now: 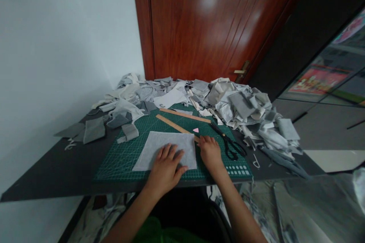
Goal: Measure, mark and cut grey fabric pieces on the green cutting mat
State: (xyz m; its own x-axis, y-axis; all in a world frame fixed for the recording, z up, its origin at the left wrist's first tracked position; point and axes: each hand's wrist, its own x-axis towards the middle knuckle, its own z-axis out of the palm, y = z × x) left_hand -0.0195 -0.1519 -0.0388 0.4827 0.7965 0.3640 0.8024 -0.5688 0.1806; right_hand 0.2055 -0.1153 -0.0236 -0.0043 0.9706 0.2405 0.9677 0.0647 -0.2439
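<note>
My left hand [164, 167] lies flat with its fingers spread on a light grey piece of fabric [145, 155], which rests on the green cutting mat [114, 165]. To the right of the fabric, my right hand [210, 153] has its fingers closed at the near end of a wooden ruler [172, 124]. The ruler slants away to the upper left, beyond the fabric's far edge. A second wooden ruler [185, 115] lies behind it. Close to my right hand are a pink piece of tailor's chalk [195, 130] and black-handled scissors [228, 143].
Heaps of grey and white fabric scraps [242, 106] line the back and right of the dark table [51, 170]. More scraps [95, 129] lie at the left. A white wall [57, 45] stands left, a wooden door [199, 26] behind, and a cabinet [327, 121] right.
</note>
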